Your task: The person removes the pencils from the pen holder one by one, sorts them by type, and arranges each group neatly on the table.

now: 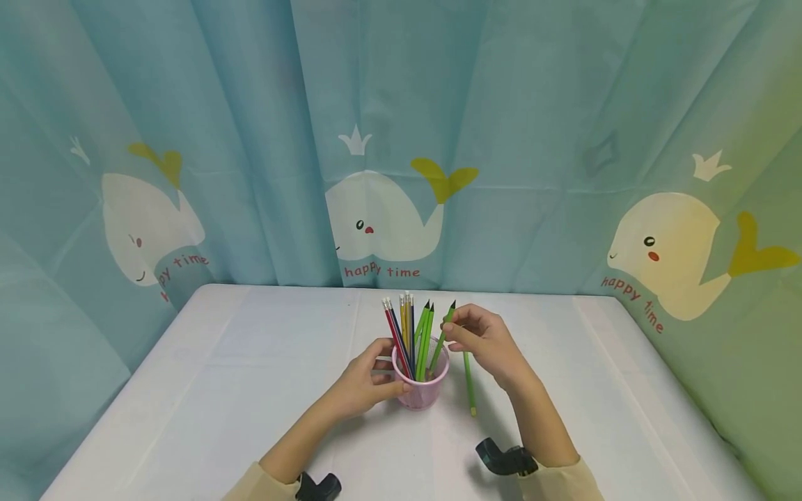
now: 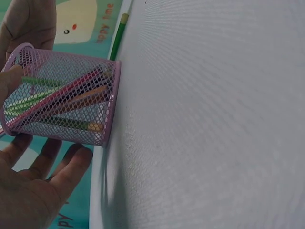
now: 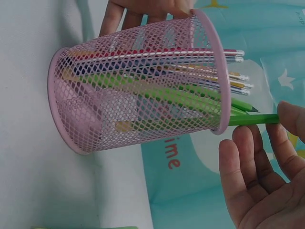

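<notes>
A pink mesh pencil cup [image 1: 421,398] stands upright on the white table, holding several pencils. My left hand [image 1: 358,384] holds the cup from its left side, thumb at the front of the rim and fingers behind. On the other side, my right hand [image 1: 487,339] pinches a green pencil [image 3: 255,119] between thumb and index finger near its dark point. That pencil's lower end is inside the cup, visible through the mesh. Red, dark blue and yellow pencils with white erasers lean left in the cup; other green pencils [image 1: 425,341] stand points up.
Another green pencil [image 1: 470,390] lies on the white table [image 1: 250,390] to the right of the cup, partly hidden under the right hand. A blue curtain [image 1: 532,139] with white whale prints hangs behind the table's far edge.
</notes>
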`<state>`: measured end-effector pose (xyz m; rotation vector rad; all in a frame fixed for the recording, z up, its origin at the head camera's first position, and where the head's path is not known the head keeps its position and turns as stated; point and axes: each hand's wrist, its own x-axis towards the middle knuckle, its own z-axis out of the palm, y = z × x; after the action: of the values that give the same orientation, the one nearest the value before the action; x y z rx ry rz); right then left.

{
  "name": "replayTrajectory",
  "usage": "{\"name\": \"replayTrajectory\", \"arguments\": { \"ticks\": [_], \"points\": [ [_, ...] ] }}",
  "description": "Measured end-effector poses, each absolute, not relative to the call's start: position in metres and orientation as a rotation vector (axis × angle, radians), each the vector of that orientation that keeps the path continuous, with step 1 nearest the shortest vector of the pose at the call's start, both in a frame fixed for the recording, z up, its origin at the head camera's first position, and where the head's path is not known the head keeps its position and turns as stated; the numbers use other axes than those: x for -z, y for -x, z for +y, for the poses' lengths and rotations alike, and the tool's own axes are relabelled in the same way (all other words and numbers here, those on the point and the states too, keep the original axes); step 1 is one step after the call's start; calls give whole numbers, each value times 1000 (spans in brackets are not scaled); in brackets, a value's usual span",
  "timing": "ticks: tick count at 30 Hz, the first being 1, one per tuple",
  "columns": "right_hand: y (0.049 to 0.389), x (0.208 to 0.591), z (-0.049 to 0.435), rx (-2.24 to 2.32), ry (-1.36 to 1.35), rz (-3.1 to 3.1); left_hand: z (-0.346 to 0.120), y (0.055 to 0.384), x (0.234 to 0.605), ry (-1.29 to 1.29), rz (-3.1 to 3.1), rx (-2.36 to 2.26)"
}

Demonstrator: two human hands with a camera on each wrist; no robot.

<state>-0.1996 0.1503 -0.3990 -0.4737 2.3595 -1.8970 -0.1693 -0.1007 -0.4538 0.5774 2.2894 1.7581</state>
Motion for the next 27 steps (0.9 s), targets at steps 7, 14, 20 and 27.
{"name": "replayTrajectory", "arguments": {
  "ticks": [7, 14, 20, 27],
  "points": [
    [196, 394, 151, 1928, 496, 2350, -101, 169, 455, -574, 2277, -1770],
    [196, 391, 155, 1970, 472, 2319, -101, 170, 456, -579, 2286, -1765],
    [195, 388, 158, 2024, 471, 2296, -102, 170, 456, -583, 2301, -1753],
    [194, 382, 160, 2110, 499, 2245, -101, 170, 455, -583, 2296, -1763]
  ]
}}
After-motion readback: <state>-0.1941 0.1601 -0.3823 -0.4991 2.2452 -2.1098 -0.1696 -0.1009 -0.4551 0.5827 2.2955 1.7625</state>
